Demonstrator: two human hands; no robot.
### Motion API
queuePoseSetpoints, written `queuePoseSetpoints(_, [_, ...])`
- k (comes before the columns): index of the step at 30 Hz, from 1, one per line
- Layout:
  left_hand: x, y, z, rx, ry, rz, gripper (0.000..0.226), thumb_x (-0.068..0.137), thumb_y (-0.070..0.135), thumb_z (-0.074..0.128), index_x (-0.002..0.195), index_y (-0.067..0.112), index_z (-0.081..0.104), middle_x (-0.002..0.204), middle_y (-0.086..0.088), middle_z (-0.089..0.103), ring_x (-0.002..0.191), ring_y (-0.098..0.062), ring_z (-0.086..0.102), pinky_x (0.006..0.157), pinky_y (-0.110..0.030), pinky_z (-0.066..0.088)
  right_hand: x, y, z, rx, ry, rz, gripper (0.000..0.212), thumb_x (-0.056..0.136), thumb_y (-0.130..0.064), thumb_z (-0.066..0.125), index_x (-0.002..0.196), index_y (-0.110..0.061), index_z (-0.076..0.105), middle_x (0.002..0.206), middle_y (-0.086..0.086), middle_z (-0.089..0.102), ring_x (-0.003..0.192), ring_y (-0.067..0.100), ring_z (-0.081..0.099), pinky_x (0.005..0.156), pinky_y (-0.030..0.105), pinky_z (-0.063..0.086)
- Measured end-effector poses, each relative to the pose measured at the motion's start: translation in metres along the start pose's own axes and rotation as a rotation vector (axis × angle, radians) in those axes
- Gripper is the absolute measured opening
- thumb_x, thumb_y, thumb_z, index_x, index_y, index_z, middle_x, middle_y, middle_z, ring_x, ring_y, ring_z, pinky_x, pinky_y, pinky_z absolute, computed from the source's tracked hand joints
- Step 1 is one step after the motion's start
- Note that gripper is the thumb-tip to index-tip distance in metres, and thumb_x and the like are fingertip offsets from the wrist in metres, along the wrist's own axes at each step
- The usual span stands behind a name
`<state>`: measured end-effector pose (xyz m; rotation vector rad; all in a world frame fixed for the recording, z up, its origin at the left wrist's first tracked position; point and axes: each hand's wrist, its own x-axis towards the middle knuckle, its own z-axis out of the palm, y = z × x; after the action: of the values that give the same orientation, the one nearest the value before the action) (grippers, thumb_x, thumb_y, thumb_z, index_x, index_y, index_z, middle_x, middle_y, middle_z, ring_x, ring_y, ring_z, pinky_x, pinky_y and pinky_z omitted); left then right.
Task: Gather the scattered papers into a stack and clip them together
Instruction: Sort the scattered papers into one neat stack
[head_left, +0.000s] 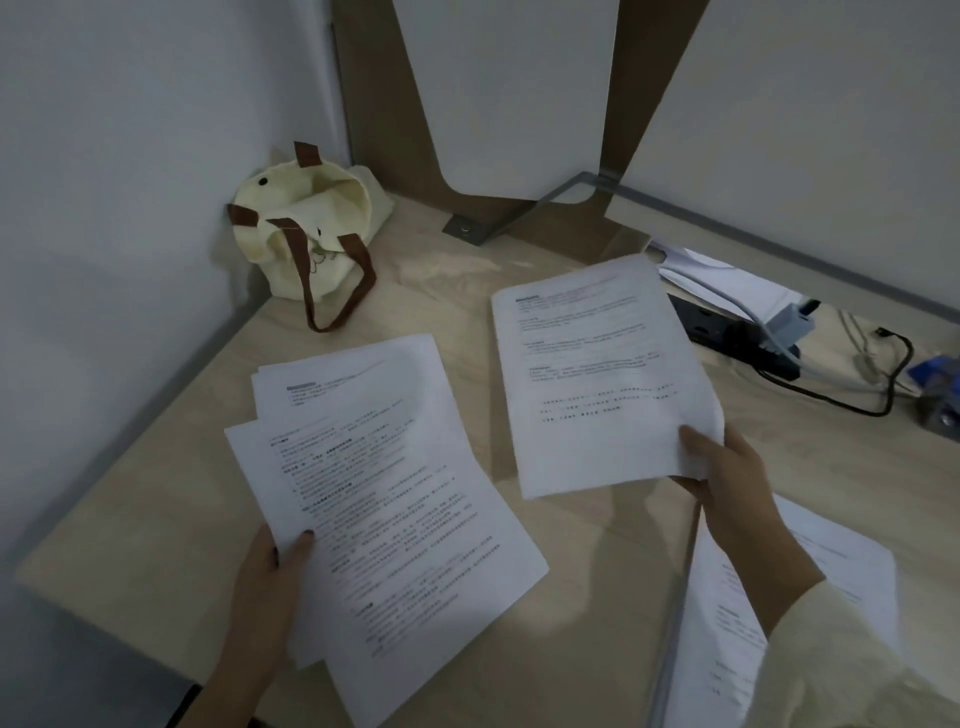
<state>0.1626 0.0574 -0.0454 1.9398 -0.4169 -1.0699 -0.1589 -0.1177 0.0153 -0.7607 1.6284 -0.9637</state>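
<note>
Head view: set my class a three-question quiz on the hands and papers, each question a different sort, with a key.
1. True or false: the right hand pinches a sheet by its near corner.
2. What sits in the far left corner of the table? A) bag B) mug C) lamp
3. Fill in: the left hand grips a loose ____ of papers.
Key: 1 true; 2 A; 3 stack.
</note>
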Motion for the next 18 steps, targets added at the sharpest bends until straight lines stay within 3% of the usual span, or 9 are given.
queuePoseSetpoints(3, [-0.004,0.005,0.016,-0.040,-0.074,0.008,0.040,0.094,0.015,0.047,0.134,0.010,0.045,0.127,-0.008,0.057,0.116,-0.027,0.052,0.100,-0.039,0.039,-0.022,0.012,0.002,0.009,-0.135,0.034,0.026,0.088,-0.011,0.056,0.114,-0.010,0.059,0.101,0.006,0.068,0.088,0.027,0.066,0.068,0.035,0.059])
queuePoseSetpoints(6, [-0.010,0.022,0.036,-0.145,-0.144,-0.034,0.034,0.095,0.026,0.044,0.128,0.015,0.050,0.108,0.002,0.062,0.101,-0.019,0.059,0.079,-0.029,0.046,-0.044,0.041,0.018,-0.085,-0.163,0.040,0.024,0.087,-0.008,0.057,0.111,-0.010,0.061,0.102,0.011,0.069,0.090,0.029,0.066,0.079,0.042,0.054])
queuePoseSetpoints(9, [-0.007,0.034,0.051,-0.328,-0.237,-0.179,0.040,0.095,0.040,0.037,0.125,0.016,0.051,0.113,-0.008,0.063,0.090,-0.020,0.060,0.068,-0.032,0.047,-0.060,0.069,0.034,-0.211,-0.163,0.054,0.019,0.088,-0.008,0.055,0.104,-0.016,0.059,0.098,0.005,0.067,0.084,0.018,0.063,0.068,0.029,0.051])
queuePoseSetpoints(12, [-0.010,0.037,0.059,-0.188,-0.268,-0.073,0.030,0.093,0.025,0.048,0.122,0.018,0.050,0.114,-0.004,0.063,0.092,-0.015,0.062,0.061,-0.021,0.048,-0.066,0.091,0.042,-0.390,-0.207,0.072,0.022,0.087,-0.010,0.054,0.108,-0.012,0.056,0.105,0.008,0.065,0.085,0.019,0.061,0.066,0.026,0.048])
queuePoseSetpoints(15, [-0.018,0.039,0.062,-0.075,-0.289,0.066,0.036,0.091,0.000,0.047,0.121,0.018,0.047,0.104,0.008,0.061,0.088,-0.002,0.058,0.056,-0.009,0.048,-0.065,0.093,0.040,-0.445,-0.205,0.105,0.035,0.085,-0.009,0.057,0.119,-0.010,0.049,0.109,0.009,0.061,0.088,0.023,0.059,0.064,0.025,0.046])
queuePoseSetpoints(18, [-0.021,0.047,0.063,-0.011,-0.284,0.169,0.040,0.091,-0.004,0.044,0.120,0.023,0.047,0.097,0.022,0.056,0.082,0.007,0.056,0.056,-0.002,0.044,-0.058,0.078,0.033,-0.448,-0.165,0.051,0.042,0.084,-0.014,0.062,0.123,-0.012,0.045,0.119,0.012,0.055,0.096,0.021,0.054,0.072,0.025,0.042])
